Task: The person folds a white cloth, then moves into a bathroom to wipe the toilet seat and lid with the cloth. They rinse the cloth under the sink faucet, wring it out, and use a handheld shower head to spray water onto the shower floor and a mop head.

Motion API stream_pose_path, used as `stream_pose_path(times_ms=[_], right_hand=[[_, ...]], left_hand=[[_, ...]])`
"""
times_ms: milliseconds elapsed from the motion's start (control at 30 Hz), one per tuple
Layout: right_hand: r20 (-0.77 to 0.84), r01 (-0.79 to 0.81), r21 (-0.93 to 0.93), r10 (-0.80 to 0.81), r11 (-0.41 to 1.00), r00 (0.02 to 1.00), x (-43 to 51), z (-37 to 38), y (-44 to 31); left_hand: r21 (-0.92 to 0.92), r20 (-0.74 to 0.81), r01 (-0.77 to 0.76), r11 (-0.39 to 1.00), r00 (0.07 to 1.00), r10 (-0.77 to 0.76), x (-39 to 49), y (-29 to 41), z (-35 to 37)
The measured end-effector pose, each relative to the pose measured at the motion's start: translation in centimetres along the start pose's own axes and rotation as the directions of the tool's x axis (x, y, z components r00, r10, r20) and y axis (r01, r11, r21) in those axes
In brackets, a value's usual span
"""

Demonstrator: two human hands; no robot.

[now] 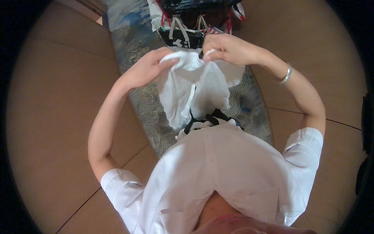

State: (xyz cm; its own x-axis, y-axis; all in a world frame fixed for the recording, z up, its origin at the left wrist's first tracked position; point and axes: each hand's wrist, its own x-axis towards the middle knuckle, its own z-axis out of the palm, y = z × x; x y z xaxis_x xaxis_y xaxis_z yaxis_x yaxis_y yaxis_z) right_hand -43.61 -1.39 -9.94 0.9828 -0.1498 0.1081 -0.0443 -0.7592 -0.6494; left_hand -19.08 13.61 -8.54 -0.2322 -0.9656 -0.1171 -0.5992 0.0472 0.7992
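Note:
A white cloth (209, 84), thin and loosely folded, hangs in front of me from both hands. My left hand (156, 65) pinches its upper left edge between thumb and fingers. At the upper right, my right hand (226, 49) grips a bunched piece of the same edge, with the fingers curled around it. The lower part of the cloth drapes free above the patterned carpet. A narrow white strip (191, 96) runs down its middle. Whether the cloth is a garment or a towel I cannot tell.
Beyond my hands stands a black bag with pale handles (181, 36), beside shiny black plastic (198, 5) and red-edged items. A patterned carpet strip (143, 102) runs between brown panelled surfaces (64, 102) on the left and right. Black straps (210, 118) hang at my waist.

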Motion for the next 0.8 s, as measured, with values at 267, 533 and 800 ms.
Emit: stream_pose_path(times_ms=[267,533,800], right_hand=[[-0.141,-0.112,0.033,0.115,0.993,0.983,1.0,-4.7,-2.3],[-0.054,-0.015,-0.469,-0.012,0.883,0.998,0.5,-7.3,-4.0],[0.096,0.234,-0.145,-0.221,0.961,0.970,-4.6,-6.7,-11.6]], left_hand=[[-0.043,-0.122,-0.047,0.998,0.992,0.042,3.6,4.2,-0.8],[0.433,0.069,-0.034,0.901,0.998,0.004,4.4,10.7,-1.9],[0.030,0.191,-0.290,0.957,0.941,0.279,-2.1,13.3,1.0]])
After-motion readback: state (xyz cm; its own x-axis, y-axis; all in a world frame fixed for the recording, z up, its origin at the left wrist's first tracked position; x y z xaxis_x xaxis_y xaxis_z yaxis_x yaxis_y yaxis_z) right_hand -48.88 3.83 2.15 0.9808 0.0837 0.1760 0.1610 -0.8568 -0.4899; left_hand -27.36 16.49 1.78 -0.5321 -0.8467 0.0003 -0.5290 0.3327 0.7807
